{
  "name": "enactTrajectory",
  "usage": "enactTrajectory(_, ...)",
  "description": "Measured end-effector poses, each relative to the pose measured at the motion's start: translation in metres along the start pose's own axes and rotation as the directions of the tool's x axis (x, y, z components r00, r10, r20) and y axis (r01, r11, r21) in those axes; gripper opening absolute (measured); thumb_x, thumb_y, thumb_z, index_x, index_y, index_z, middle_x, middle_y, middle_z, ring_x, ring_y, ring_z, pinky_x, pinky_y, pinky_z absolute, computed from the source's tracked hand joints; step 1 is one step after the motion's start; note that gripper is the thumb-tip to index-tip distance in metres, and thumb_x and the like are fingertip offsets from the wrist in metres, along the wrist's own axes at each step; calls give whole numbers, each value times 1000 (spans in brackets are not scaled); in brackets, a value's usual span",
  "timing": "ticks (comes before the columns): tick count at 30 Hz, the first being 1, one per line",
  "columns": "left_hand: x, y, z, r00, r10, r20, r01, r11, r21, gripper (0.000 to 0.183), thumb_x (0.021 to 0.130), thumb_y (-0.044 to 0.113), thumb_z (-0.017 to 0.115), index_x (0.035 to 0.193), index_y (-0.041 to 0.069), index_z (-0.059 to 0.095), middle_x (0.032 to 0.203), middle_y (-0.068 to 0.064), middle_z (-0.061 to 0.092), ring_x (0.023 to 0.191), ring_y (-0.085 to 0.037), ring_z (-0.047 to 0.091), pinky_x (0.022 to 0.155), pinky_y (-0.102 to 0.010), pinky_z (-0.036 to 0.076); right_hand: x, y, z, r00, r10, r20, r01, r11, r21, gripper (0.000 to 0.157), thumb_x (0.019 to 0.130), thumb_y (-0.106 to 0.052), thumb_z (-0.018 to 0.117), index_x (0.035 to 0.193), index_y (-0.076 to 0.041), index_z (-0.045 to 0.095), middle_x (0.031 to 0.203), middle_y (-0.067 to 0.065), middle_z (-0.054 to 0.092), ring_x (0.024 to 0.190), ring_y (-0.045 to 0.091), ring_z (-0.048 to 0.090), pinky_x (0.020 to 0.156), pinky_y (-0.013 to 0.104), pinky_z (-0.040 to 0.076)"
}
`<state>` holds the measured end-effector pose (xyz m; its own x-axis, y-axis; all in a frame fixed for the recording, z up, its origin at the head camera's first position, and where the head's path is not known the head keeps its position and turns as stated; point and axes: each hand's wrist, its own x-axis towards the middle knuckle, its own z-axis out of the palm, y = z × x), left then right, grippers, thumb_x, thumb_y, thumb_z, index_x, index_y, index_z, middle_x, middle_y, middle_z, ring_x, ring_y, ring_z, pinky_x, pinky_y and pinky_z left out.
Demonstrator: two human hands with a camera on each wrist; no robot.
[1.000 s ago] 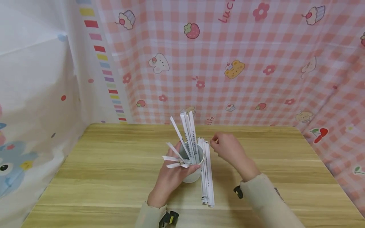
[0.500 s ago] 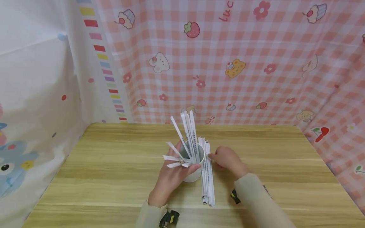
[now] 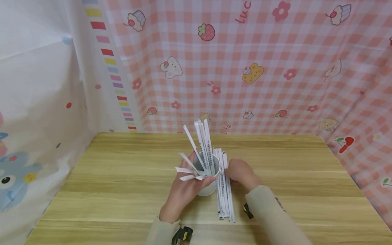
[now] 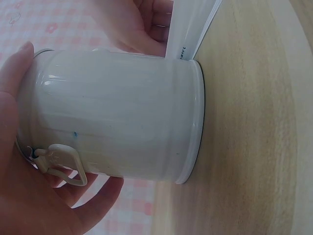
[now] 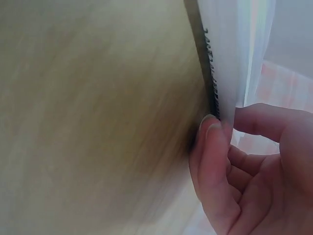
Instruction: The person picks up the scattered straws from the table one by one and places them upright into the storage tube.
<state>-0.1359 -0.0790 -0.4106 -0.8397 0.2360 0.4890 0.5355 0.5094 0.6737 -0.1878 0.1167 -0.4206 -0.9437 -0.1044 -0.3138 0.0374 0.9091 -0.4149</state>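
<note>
My left hand (image 3: 183,190) grips a white metal bucket (image 4: 117,107) near its rim, the thumb at the front. It stands upright on the table; a small wire loop (image 4: 68,161) shows on its side in the left wrist view. Several paper-wrapped straws (image 3: 199,144) poke out of it, some leaning left over the hand. Right beside the bucket lies a pile of wrapped straws (image 3: 223,197). My right hand (image 3: 242,173) is at this pile's right edge. In the right wrist view, its thumb and fingers pinch a wrapped straw (image 5: 217,58) with dark print.
The wood-grain table (image 3: 122,190) spreads out on both sides of the hands. A pink checked cloth (image 3: 232,51) hangs along its back and right edges. A white cloth (image 3: 39,85) hangs at the left.
My right hand has come down and left from above the table to the straw pile and taken hold of a straw there. The pile has spread slightly right. The left hand and bucket stay put.
</note>
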Motion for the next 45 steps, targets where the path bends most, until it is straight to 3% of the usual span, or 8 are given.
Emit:
enactTrajectory(11,1,1,1,998,64,-3,-64,998,13,81,71,36,74,135,9,32,130,-5,41,116,-21,39,92,-41,37,3,12,4,998,51,29,-54,990,126,21,84,-22,55,72,-5,55,60,9,55,47,19,54,42,27,44)
enactTrajectory(18,1,0,2,999,39,-6,-39,999,-25,82,70,38,74,136,11,32,129,-1,42,113,-17,40,91,-39,38,0,15,-5,997,73,9,-73,988,137,26,89,-28,51,76,-5,54,61,10,55,49,20,52,43,27,41)
enactTrajectory(25,0,-1,2,999,46,2,-46,999,-23,83,70,37,74,137,11,31,130,-1,41,114,-17,40,91,-38,38,-11,7,-30,994,-17,-105,27,995,100,33,92,-31,45,72,-7,54,51,6,51,40,16,44,39,27,35)
enactTrajectory(31,-1,-2,2,999,47,0,-47,999,-20,82,71,39,73,136,11,31,129,-3,41,112,-18,40,88,-41,39,-29,-15,-63,969,-105,-223,128,987,94,34,94,-35,40,78,-9,56,58,5,52,46,16,50,42,30,40)
enactTrajectory(34,0,-1,1,999,35,-3,-35,999,-34,82,71,42,72,136,12,32,129,-2,42,112,-17,40,89,-40,39,-41,-29,-81,938,-165,-305,201,976,90,34,94,-34,40,76,-9,53,58,5,51,45,16,49,40,30,40)
enactTrajectory(36,-1,-1,1,999,32,-2,-32,999,-40,82,71,44,71,136,12,32,129,-1,42,112,-17,40,89,-40,39,-51,-38,-92,906,-214,-365,252,966,58,33,94,-36,40,76,-10,52,57,4,49,45,16,46,39,30,38)
enactTrajectory(41,-1,0,1,1000,29,-6,-29,998,-52,83,70,41,73,136,12,32,127,-1,43,110,-17,41,88,-40,39,-73,-59,-114,790,-337,-512,360,931,-57,30,93,-36,43,80,-11,53,57,3,48,44,15,42,39,29,36)
enactTrajectory(45,0,1,2,1000,25,-13,-26,999,-43,84,69,37,75,136,13,32,127,-2,43,109,-18,41,87,-41,40,-85,-72,-127,717,-382,-583,413,907,-87,31,94,-37,41,84,-10,54,57,1,49,44,14,42,40,28,36)
